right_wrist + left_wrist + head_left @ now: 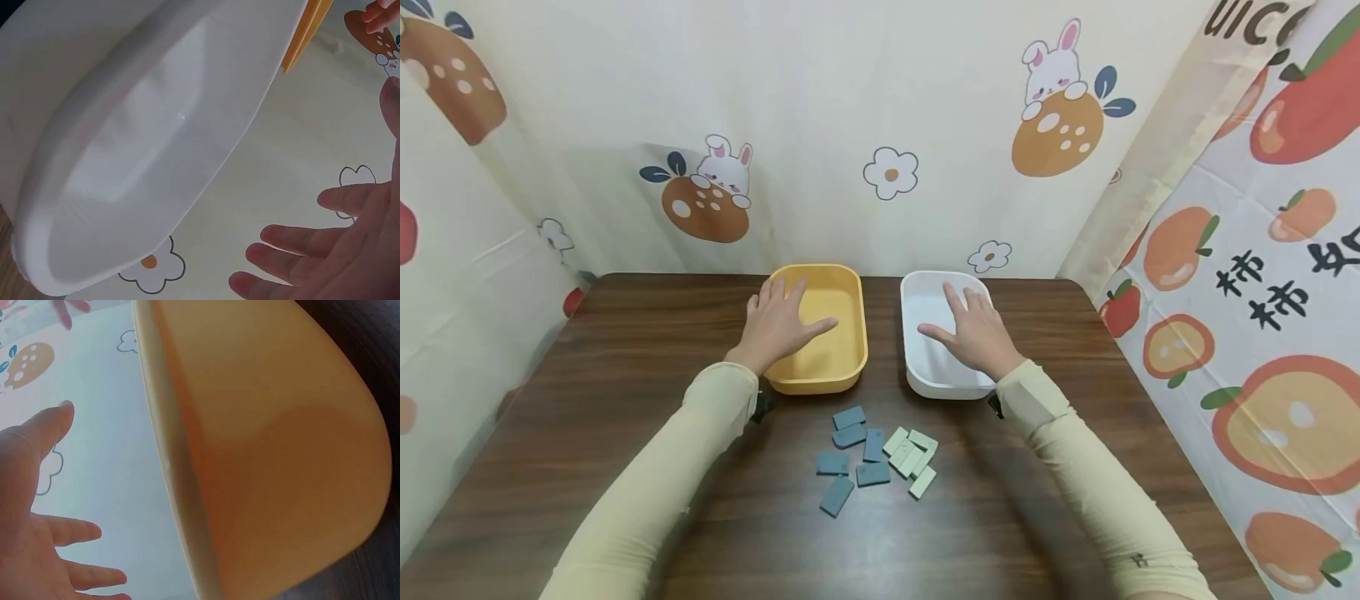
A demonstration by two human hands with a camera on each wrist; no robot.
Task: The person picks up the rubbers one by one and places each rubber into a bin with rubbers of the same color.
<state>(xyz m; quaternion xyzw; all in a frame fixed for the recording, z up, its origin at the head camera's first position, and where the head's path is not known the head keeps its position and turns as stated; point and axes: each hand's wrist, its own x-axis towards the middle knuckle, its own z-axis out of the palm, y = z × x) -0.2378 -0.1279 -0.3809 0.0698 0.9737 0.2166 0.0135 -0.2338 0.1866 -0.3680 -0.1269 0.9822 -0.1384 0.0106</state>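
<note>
My left hand (775,327) hovers with spread fingers over the left side of a yellow rectangular tub (827,379). Above the white tub (936,379) to its right, my right hand (976,332) is spread in the same way. Neither hand holds anything. The left wrist view shows the yellow tub's wall (294,444) beside the outstretched left hand (37,550). In the right wrist view, the white tub (187,119) lies left of the right hand (337,244). Nearer me are several blue-grey flat blocks (872,474) and several pale green ones (922,482), some overlapping.
Both tubs stand near the back edge of a dark wooden table (760,533), a narrow gap between them. A printed curtain (820,167) hangs right behind the table, and fruit-patterned cloth (1247,350) borders its right side.
</note>
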